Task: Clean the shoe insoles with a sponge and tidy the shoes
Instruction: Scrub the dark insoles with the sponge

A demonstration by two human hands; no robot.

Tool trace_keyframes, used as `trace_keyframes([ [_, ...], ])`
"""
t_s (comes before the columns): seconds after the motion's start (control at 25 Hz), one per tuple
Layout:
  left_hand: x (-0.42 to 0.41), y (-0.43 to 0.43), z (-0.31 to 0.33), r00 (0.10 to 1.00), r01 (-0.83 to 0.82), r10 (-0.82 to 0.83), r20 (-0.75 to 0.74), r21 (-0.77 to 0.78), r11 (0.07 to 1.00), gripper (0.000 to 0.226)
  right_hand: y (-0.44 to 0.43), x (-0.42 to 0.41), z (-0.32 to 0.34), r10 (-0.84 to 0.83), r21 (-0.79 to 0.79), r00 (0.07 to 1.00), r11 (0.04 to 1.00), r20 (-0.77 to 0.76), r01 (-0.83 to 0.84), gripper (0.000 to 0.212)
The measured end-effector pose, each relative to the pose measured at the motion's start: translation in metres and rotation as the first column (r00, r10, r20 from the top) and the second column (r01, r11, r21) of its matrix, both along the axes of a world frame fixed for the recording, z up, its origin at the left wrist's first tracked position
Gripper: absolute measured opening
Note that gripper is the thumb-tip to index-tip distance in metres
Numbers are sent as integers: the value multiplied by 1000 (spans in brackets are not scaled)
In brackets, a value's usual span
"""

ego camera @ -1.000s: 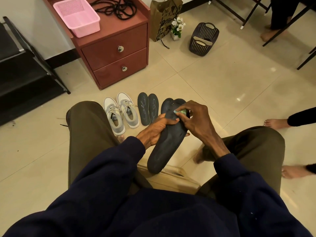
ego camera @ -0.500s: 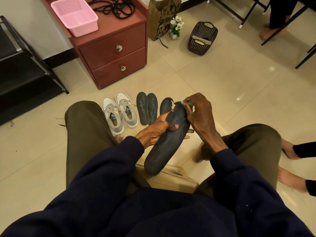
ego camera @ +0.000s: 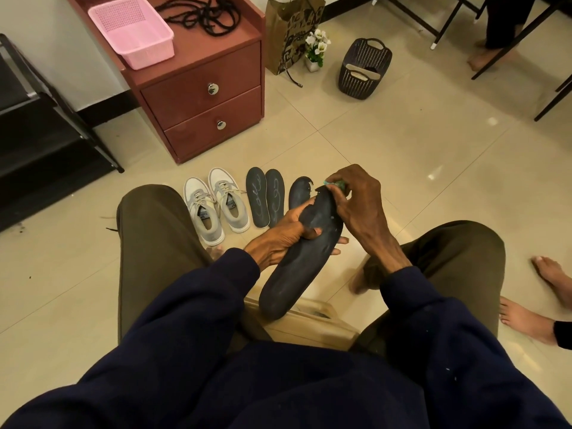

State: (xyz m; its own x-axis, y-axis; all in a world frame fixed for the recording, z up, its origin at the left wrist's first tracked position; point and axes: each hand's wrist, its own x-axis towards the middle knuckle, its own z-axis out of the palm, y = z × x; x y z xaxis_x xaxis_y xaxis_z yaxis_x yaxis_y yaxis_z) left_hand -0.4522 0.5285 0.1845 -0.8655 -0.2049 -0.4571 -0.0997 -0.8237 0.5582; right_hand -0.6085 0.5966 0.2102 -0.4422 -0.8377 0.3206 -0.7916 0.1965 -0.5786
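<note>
Obs.: person seated low, working just in front of the body. The left hand (ego camera: pixel 280 236) grips the held insole (ego camera: pixel 301 267) across its middle, thumb over the upper face and fingers wrapped beneath, their tips showing past the far edge. This reads as a brace, so the thin, floppy sheet does not buckle under pressure. The insole is tilted, heel end low and near the body, toe end raised and pointing away.

The right hand (ego camera: pixel 356 202) pinches a small green sponge (ego camera: pixel 335 184) between thumb and fingertips and presses it against the toe-end edge, which looks ragged there. The hands are close together on the same insole, the right just beyond the left.

Judgement: the step in hand is scrubbing the toe region. The heel half shows pale marks and is probably not yet wiped.

On the floor (ego camera: pixel 402 156) ahead:
- grey shoes (ego camera: pixel 215 209), side by side;
- a pair of dark insoles (ego camera: pixel 265 198) just beside them, with pale scribbled markings;
- one more dark insole (ego camera: pixel 299 193), partly hidden behind the held one.

They lie in a row, likely to keep pairs matched for refitting. Whether they are already cleaned, cannot tell.
</note>
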Motion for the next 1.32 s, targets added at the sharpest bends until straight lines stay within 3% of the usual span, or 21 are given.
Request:
trace_keyframes([
  [0.12,-2,0,5,997,-45,49,56,-80,996,77,-8,16,0,153,65,982,987,-113,-147,10],
  [0.32,0,-7,1,991,-132,132,-16,39,991,80,6,-8,-6,10,45,999,999,-45,-8,9],
  [0.4,-2,-9,0,987,-161,162,-9,37,986,73,8,-4,-3,36,14,999,999,23,-36,11],
  [0.6,-2,-12,-6,989,-150,150,10,-16,989,63,2,1,-1,57,-29,998,998,-1,-57,12],
  [0.68,0,-16,-4,980,-198,199,26,-23,980,53,3,0,2,123,83,991,988,60,-128,9],
  [0.8,2,-22,-3,955,-247,273,118,-194,949,34,4,6,4,238,293,957,915,167,-279,10],
  [1.0,3,-21,-6,965,-193,221,145,-185,964,21,2,-2,-3,63,110,998,992,-14,-61,9],
  [1.2,1,-24,-12,936,-235,280,213,-214,948,37,8,3,4,203,302,951,914,233,-269,8],
  [1.32,0,-24,-11,941,-232,274,200,-209,950,28,5,-2,1,69,173,996,982,51,-77,8],
])
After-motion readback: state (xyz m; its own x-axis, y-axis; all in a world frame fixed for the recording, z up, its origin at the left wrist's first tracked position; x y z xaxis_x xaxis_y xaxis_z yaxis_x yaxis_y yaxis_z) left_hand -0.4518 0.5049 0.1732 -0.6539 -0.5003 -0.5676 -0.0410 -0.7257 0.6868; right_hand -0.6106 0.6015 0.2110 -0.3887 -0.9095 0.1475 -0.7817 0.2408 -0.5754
